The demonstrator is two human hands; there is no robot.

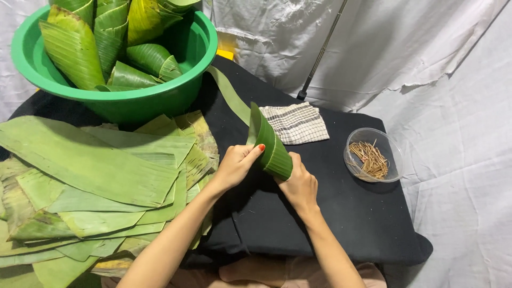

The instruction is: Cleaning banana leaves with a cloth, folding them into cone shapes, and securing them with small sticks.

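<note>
A: Where does the work stand?

B: Both hands are on one rolled leaf cone (270,145). The left hand (236,166) grips its near side with fingers curled around it, and the right hand (298,185) clasps the lower end from underneath. The cone looks formed but, as far as I can judge, not yet pinned.

A: And what is finished?

B: Up and left of the left hand, a green basin (188,90) holds several rolled cones. Left of that hand lies a thick stack of flat leaves (90,176), so plenty seems left.

A: Anything hard to make out?

B: The right hand's fingertips are hidden behind the cone. The clear bowl of thin sticks (372,156) sits right of the right hand on the black tabletop (320,213), beyond a checked cloth (296,122).
</note>
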